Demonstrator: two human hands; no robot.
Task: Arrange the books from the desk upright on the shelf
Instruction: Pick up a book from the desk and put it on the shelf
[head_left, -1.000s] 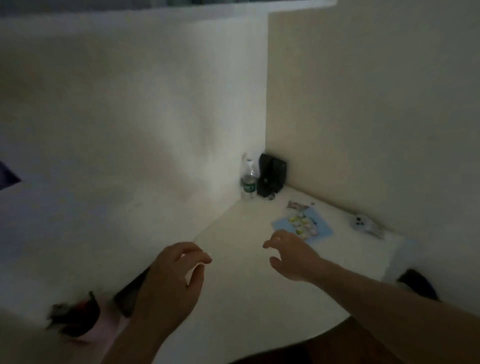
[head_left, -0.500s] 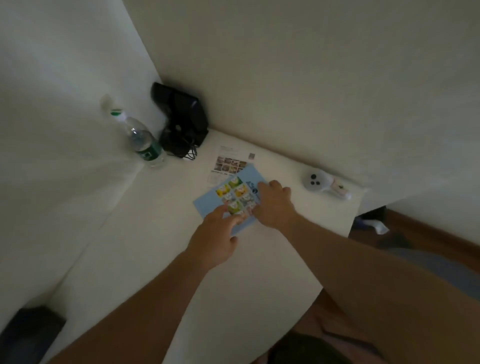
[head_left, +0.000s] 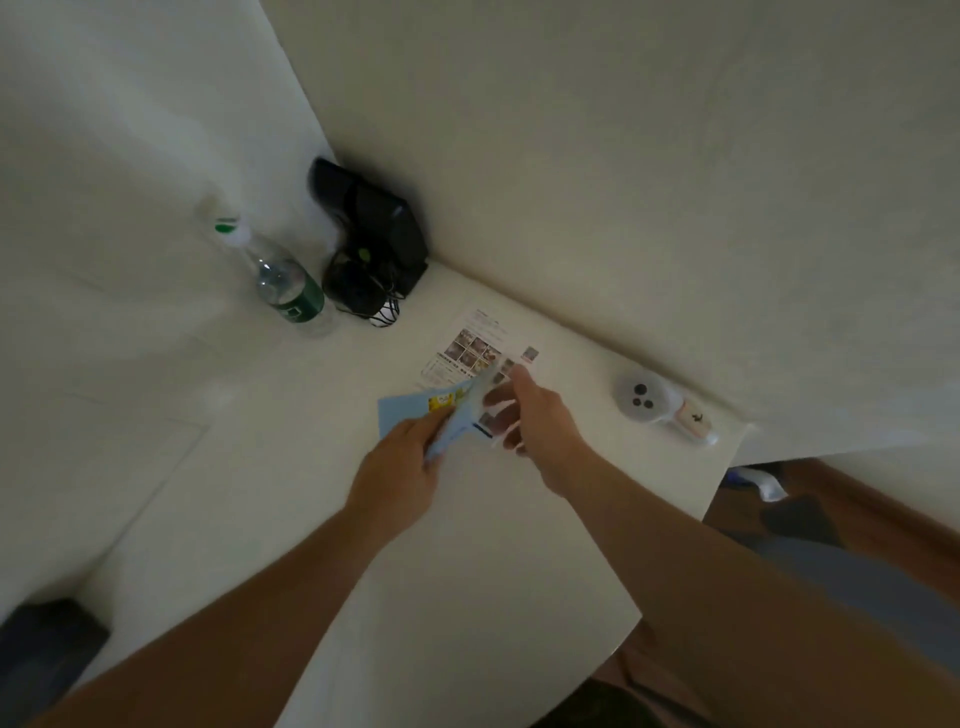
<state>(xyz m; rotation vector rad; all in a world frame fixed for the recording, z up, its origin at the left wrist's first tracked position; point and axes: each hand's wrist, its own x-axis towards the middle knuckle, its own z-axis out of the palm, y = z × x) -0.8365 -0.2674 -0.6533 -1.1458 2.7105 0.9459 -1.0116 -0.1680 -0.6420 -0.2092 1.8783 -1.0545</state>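
A thin blue book (head_left: 402, 415) with yellow pictures on its cover lies on the white desk (head_left: 467, 545), its right side tilted up off the surface. My left hand (head_left: 400, 467) pinches the book's raised near edge. My right hand (head_left: 540, 421) is just right of the lifted side, its fingers spread and blurred by motion; whether they touch the book is unclear. No shelf is in view.
A white printed leaflet (head_left: 478, 343) lies just behind the book. A water bottle (head_left: 288, 291) with a green label and a black device with cables (head_left: 374, 244) stand in the desk's corner. A white handheld gadget (head_left: 660, 408) lies near the right edge.
The view swung down onto the desk. Both hands reached the blue book; my left hand has since taken its edge and tilted it up off the desk.
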